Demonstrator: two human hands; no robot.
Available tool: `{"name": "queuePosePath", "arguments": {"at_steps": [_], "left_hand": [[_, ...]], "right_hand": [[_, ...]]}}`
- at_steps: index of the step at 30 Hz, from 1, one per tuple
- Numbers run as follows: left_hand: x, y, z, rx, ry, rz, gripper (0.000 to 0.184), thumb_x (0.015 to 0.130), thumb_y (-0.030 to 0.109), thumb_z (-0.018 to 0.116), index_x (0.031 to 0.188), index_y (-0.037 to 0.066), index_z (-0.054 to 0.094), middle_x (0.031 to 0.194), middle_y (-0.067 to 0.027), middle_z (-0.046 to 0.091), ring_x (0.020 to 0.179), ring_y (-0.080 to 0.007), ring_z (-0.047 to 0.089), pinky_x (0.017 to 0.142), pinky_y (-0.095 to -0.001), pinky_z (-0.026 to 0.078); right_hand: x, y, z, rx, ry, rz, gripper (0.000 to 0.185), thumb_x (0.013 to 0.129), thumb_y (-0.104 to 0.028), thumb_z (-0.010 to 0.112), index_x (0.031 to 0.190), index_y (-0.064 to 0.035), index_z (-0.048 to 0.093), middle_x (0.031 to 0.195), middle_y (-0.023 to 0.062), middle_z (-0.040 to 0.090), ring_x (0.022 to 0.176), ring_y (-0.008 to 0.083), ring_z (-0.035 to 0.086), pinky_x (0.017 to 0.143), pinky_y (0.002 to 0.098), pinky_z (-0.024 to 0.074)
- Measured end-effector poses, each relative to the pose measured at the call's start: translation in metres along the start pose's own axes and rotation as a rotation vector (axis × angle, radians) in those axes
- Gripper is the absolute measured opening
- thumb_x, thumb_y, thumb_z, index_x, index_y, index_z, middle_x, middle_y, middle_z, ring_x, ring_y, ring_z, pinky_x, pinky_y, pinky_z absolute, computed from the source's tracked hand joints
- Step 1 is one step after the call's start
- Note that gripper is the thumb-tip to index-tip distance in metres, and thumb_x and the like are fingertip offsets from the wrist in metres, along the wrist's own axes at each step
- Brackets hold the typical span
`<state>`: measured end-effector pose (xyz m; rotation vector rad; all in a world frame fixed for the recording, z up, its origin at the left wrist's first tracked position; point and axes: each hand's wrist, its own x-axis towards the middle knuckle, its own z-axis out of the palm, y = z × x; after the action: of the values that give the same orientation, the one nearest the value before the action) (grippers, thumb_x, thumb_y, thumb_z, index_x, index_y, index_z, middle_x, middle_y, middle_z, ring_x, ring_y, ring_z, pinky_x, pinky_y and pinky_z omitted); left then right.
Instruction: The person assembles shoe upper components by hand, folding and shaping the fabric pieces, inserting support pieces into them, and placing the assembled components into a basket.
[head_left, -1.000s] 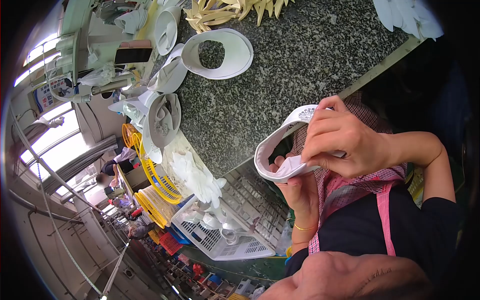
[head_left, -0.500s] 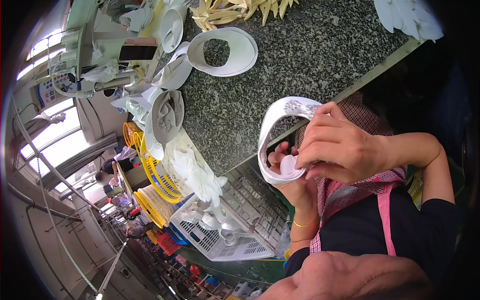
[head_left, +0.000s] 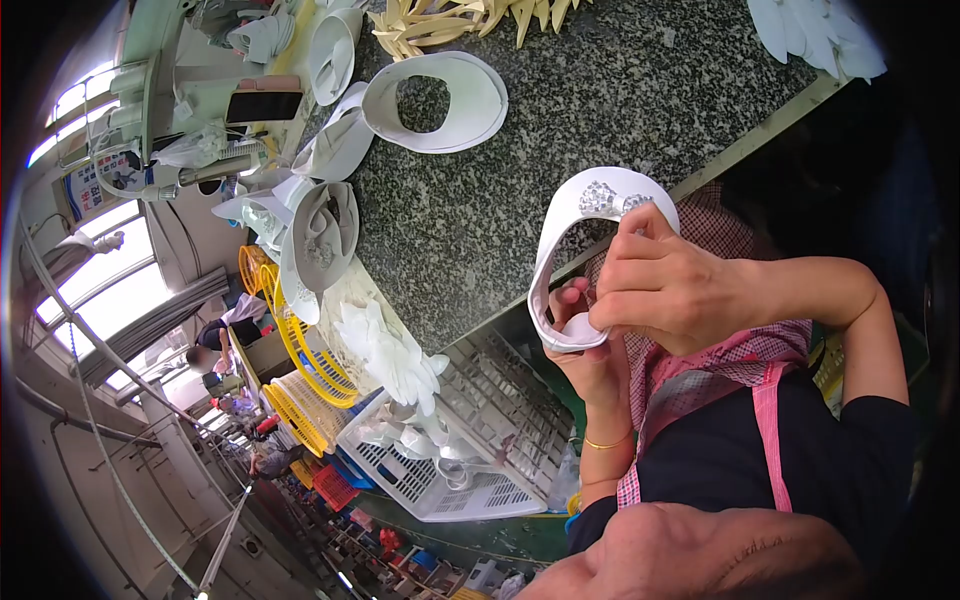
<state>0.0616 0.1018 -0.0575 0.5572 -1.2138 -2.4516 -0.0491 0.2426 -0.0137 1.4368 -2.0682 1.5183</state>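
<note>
A white, ring-shaped shoe upper [head_left: 551, 240] with clusters of shiny rhinestones is held up off the front edge of the stone table. My left hand [head_left: 588, 365], a gold bracelet on its wrist, supports its lower end from below, with fingertips curled up through the opening. My right hand [head_left: 660, 285] is closed on the near side, its bent fingers covering part of the rhinestones and its fingertips at a rounded white end piece [head_left: 580, 329]. What exactly the right fingertips pinch is partly hidden.
On the speckled table [head_left: 560, 110] lie another white upper [head_left: 485, 100], cream strips [head_left: 440, 30] and white pieces [head_left: 810, 35]. Stacked uppers [head_left: 320, 235] and a phone [head_left: 264, 106] are at left. A white crate [head_left: 440, 500] and yellow baskets [head_left: 300, 410] stand below. A co-worker [head_left: 225, 335] is far back.
The shoe upper has turned slightly and shifted right, so more rhinestones show. My right fingers have moved a little along its near side. The view has shifted slightly.
</note>
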Motion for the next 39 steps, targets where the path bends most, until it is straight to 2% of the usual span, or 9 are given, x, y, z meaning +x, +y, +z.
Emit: {"name": "queuePosePath", "arguments": {"at_steps": [10, 20, 23, 27, 28, 31, 32, 35, 39], "left_hand": [[-0.007, -0.003, 0.012, 0.015, -0.049, 0.036, 0.070, 0.067, 0.017, 0.094, 0.122, 0.001, 0.055, 0.097, -0.0007, 0.057, 0.112, -0.0213, 0.053, 0.093, -0.0350, 0.050], [-0.011, -0.004, 0.020, 0.009, 0.012, 0.081, 0.054, 0.068, 0.018, 0.093, 0.101, 0.002, 0.055, 0.102, -0.0103, 0.063, 0.098, -0.0246, 0.065, 0.092, -0.0382, 0.056], [0.013, 0.012, 0.045, 0.068, 0.097, 0.545, 0.051, 0.078, 0.014, 0.085, 0.112, 0.008, 0.047, 0.109, -0.0154, 0.064, 0.101, -0.0294, 0.068, 0.085, -0.0449, 0.061], [0.057, 0.054, 0.073, 0.959, -0.003, 0.971, 0.019, 0.081, 0.006, 0.081, 0.085, 0.005, 0.062, 0.092, -0.0125, 0.071, 0.092, -0.0266, 0.072, 0.077, -0.0407, 0.059], [0.070, 0.053, 0.084, 1.136, -0.090, 1.079, 0.018, 0.077, -0.003, 0.080, 0.072, 0.004, 0.064, 0.075, -0.0106, 0.069, 0.080, -0.0267, 0.072, 0.068, -0.0377, 0.056], [0.105, 0.026, 0.063, 1.556, -0.447, 1.195, 0.018, 0.079, 0.012, 0.079, 0.088, 0.003, 0.066, 0.084, -0.0099, 0.066, 0.068, -0.0269, 0.063, 0.057, -0.0376, 0.051], [0.106, 0.019, 0.058, 1.538, -0.425, 1.206, 0.018, 0.079, 0.012, 0.079, 0.088, 0.003, 0.066, 0.084, -0.0099, 0.066, 0.068, -0.0269, 0.063, 0.057, -0.0376, 0.051], [0.101, 0.020, 0.054, 1.706, -0.484, 1.195, 0.028, 0.084, 0.027, 0.076, 0.094, 0.003, 0.065, 0.093, -0.0100, 0.068, 0.073, -0.0256, 0.066, 0.059, -0.0372, 0.053], [0.099, 0.041, 0.044, 1.460, -0.580, 1.085, 0.029, 0.087, 0.025, 0.073, 0.102, 0.001, 0.068, 0.105, -0.0134, 0.070, 0.094, -0.0269, 0.070, 0.072, -0.0357, 0.057]], "right_hand": [[0.001, -0.005, -0.003, 0.054, 0.032, 0.033, 0.015, 0.083, -0.016, 0.071, 0.093, -0.0084, 0.064, 0.090, 0.0017, 0.059, 0.089, 0.0205, 0.057, 0.090, 0.0412, 0.0369], [-0.005, -0.006, -0.005, 0.257, 0.142, 0.039, 0.011, 0.082, -0.011, 0.071, 0.093, -0.0083, 0.067, 0.094, 0.0021, 0.061, 0.091, 0.0235, 0.054, 0.087, 0.0417, 0.0371], [0.017, -0.003, -0.029, 0.051, 0.200, 0.061, 0.013, 0.088, -0.013, 0.067, 0.099, -0.0072, 0.064, 0.110, 0.0090, 0.060, 0.106, 0.0270, 0.052, 0.095, 0.0427, 0.0377], [0.033, 0.008, -0.049, 0.101, 0.486, 0.073, 0.033, 0.089, -0.007, 0.059, 0.122, -0.0078, 0.055, 0.128, 0.0157, 0.053, 0.122, 0.0318, 0.047, 0.104, 0.0414, 0.0370], [0.035, 0.009, -0.053, 0.029, 0.411, -0.011, 0.040, 0.081, -0.002, 0.059, 0.121, -0.0069, 0.053, 0.128, 0.0130, 0.053, 0.122, 0.0311, 0.049, 0.104, 0.0401, 0.0390], [0.048, 0.036, -0.051, -0.184, 0.034, -0.334, 0.054, 0.072, 0.005, 0.060, 0.124, -0.0064, 0.049, 0.128, 0.0127, 0.054, 0.119, 0.0318, 0.054, 0.098, 0.0388, 0.0447], [0.049, 0.043, -0.047, -0.129, -0.106, -0.254, 0.054, 0.071, 0.002, 0.061, 0.123, -0.0081, 0.052, 0.134, 0.0092, 0.056, 0.120, 0.0277, 0.057, 0.100, 0.0400, 0.0450], [0.054, 0.074, -0.045, -0.344, -0.351, -0.343, 0.047, 0.079, -0.006, 0.061, 0.125, -0.0081, 0.054, 0.138, 0.0093, 0.056, 0.124, 0.0213, 0.056, 0.102, 0.0409, 0.0436], [0.053, 0.068, -0.062, -0.941, -0.380, -0.535, 0.025, 0.080, -0.020, 0.061, 0.098, -0.0059, 0.070, 0.131, 0.0093, 0.062, 0.120, 0.0151, 0.056, 0.103, 0.0342, 0.0385]]}}
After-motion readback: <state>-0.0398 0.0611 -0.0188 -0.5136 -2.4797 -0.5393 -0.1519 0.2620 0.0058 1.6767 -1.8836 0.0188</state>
